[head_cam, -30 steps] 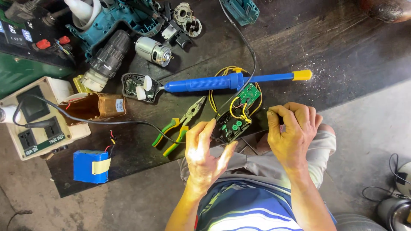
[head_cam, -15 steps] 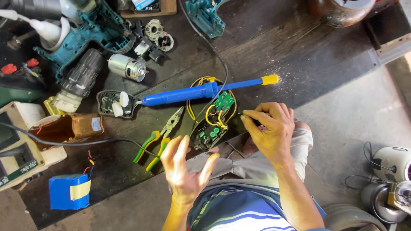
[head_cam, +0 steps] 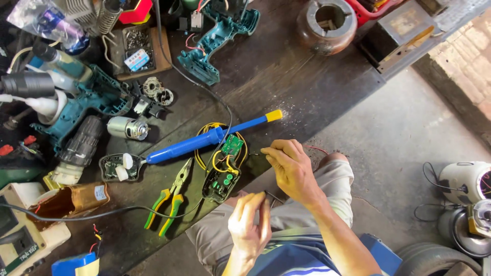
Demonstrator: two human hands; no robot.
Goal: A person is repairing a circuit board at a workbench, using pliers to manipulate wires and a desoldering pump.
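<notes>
My right hand (head_cam: pixel 292 168) rests at the bench edge just right of a black housing (head_cam: pixel 220 185) that holds a green circuit board. Its fingers are curled and pinch what looks like a thin wire; a red strand (head_cam: pixel 318 149) trails out behind the hand. A smaller green board (head_cam: pixel 232 144) joins the housing by looped yellow wires (head_cam: pixel 217 164). My left hand (head_cam: pixel 250 225) is over my lap, below the housing, pinched on a thin dark rod-like piece (head_cam: pixel 272 196). What that piece is cannot be told.
A blue desoldering pump (head_cam: pixel 204 140) with a yellow end lies above the boards, and green-handled pliers (head_cam: pixel 169 202) lie to the left. A small motor (head_cam: pixel 128 128), teal drill shells (head_cam: pixel 215 38), a black cable (head_cam: pixel 102 212) and a power unit (head_cam: pixel 20 235) crowd the dark bench (head_cam: pixel 286 71).
My left hand, open with spread fingers beside the housing, has drawn back over my lap and closed on a thin dark piece. My right hand stayed right of the boards. The view tilted up.
</notes>
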